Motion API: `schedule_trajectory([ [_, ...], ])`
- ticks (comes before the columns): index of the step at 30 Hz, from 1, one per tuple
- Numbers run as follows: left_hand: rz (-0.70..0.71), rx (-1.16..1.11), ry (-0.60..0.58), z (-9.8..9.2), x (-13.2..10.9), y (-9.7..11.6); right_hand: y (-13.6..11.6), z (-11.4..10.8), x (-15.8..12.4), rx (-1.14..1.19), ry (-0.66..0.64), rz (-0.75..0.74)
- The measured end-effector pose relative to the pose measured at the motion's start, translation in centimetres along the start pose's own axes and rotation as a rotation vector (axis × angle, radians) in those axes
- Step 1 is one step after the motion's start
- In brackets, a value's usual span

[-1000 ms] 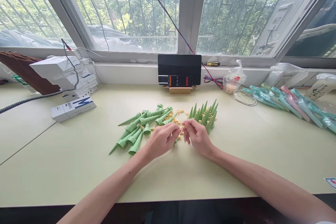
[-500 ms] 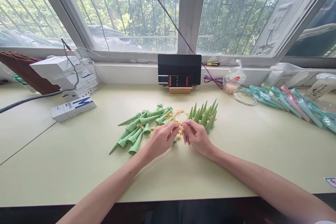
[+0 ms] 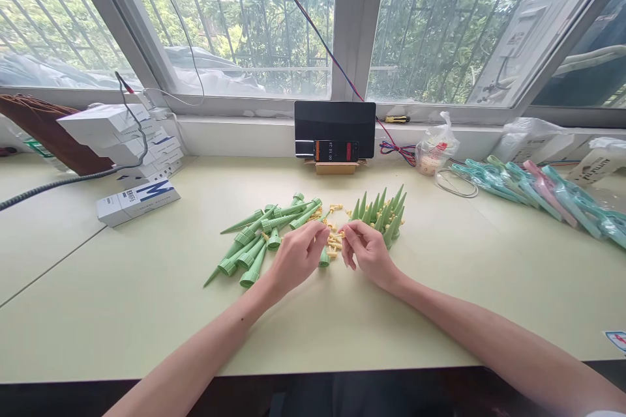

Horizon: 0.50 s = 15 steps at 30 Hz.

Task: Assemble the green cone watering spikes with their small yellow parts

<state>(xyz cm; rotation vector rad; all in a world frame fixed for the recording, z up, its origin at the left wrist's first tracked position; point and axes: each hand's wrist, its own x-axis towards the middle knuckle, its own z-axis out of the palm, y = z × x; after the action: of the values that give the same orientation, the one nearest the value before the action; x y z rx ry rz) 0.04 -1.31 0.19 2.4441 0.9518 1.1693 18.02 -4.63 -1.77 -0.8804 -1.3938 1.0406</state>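
Note:
My left hand (image 3: pixel 299 253) is closed in a pinch, its fingertips over the small yellow pieces; whether anything sits in them is too small to make out. Across a narrow gap, my right hand (image 3: pixel 370 251) pinches a small yellow plastic piece (image 3: pixel 343 234). Loose yellow plastic pieces (image 3: pixel 334 244) lie on the table between the hands. Beside my left hand is a pile of green plastic spikes (image 3: pixel 252 251) with ribbed collars, lying on their sides. Behind my right hand, several green spikes (image 3: pixel 379 208) stand points up, close together, with yellow parts among them.
A phone (image 3: pixel 335 151) showing a timer leans on a black screen (image 3: pixel 334 118) at the back. White boxes (image 3: pixel 138 202) are at the left. A plastic bag (image 3: pixel 437 145) and wrapped teal and pink items (image 3: pixel 552 192) lie at the back right of the pale table (image 3: pixel 313 339).
My hands have drawn slightly apart, the fingertips no longer meeting. The yellow piece between my right fingertips now shows more clearly. The spikes have not moved.

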Motion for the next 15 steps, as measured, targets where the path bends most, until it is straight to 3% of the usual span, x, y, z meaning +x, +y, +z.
schedule_trajectory([
  [8,-0.057,0.008,0.021,-0.1,0.22,0.07,0.28,-0.02,0.08,-0.002,0.056,0.007],
  [15,-0.125,0.029,-0.074,-0.18,0.22,0.12,0.23,-0.09,0.04,-0.019,0.046,0.017],
])
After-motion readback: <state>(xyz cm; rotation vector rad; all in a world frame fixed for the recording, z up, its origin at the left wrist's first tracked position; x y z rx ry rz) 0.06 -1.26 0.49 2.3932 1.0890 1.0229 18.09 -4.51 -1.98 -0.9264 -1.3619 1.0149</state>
